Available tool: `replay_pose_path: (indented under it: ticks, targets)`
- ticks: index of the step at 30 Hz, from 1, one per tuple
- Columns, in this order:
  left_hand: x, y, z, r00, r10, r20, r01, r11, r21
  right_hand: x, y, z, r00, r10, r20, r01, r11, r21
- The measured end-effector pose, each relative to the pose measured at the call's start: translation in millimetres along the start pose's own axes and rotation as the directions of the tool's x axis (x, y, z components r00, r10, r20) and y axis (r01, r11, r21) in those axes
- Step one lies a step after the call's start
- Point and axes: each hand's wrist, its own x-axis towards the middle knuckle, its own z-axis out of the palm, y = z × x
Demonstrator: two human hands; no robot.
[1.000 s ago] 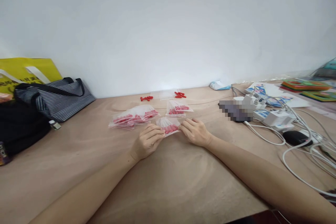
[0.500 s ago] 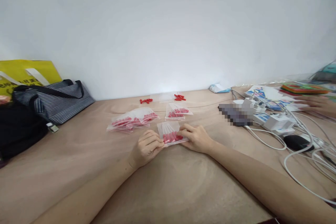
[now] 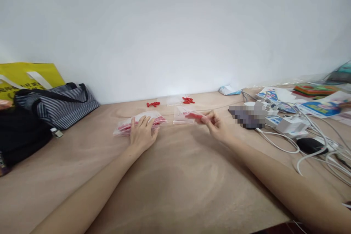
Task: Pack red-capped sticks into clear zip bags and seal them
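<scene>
My left hand (image 3: 142, 133) lies flat, fingers spread, on a pile of clear zip bags (image 3: 124, 124) with small red pieces inside. Between the thumb and fingers of my right hand (image 3: 215, 126) is a zip bag of red pieces (image 3: 194, 115), held tilted. Just behind and partly under it lies another small stack of zip bags (image 3: 179, 119). Farther back, loose red pieces sit in one group on the left (image 3: 153, 104) and one on the right (image 3: 188, 100). Flat clear bags (image 3: 173, 100) lie between these groups.
A striped bag (image 3: 64, 106), a yellow bag (image 3: 46, 71) and a black cloth item (image 3: 24, 135) stand at the left. To the right are a blurred-out dark device (image 3: 246, 117), white chargers (image 3: 290, 128), tangled cables, a black mouse (image 3: 311, 146) and printed sheets (image 3: 319, 108). A wall rises behind.
My left hand has let go of the front bag and moved left onto the pile. My right hand has lifted that bag forward. The other person's hand at the far right has left the view.
</scene>
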Motion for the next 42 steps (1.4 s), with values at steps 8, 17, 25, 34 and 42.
replay_pose_path:
  ticks: [8, 17, 25, 34, 42]
  targets:
    - [18.4, 6.0, -3.8, 0.988, -0.003, 0.157, -0.015, 0.993, 0.114, 39.2, 59.3, -51.2, 0.995, -0.061, -0.075, 0.017, 0.875, -0.484]
    - [17.3, -2.3, 2.0, 0.99, 0.106, 0.092, -0.113, 0.991, 0.075, 41.7, 81.8, -64.4, 0.991, 0.006, 0.133, 0.074, 0.802, -0.592]
    - [-29.2, 13.2, -23.9, 0.959, 0.277, -0.061, -0.284, 0.94, -0.192, 9.6, 41.5, -47.9, 0.959, -0.109, 0.262, 0.27, 0.639, -0.721]
    - [-48.8, 49.7, -30.5, 0.95, 0.312, 0.029, -0.242, 0.791, -0.561, -29.1, -10.1, -13.7, 0.831, -0.112, 0.545, 0.406, 0.792, -0.456]
    - [-23.7, 74.9, -25.2, 0.953, 0.28, 0.114, -0.131, 0.722, -0.679, -34.1, -17.9, -5.5, 0.79, -0.102, 0.604, 0.488, 0.701, -0.52]
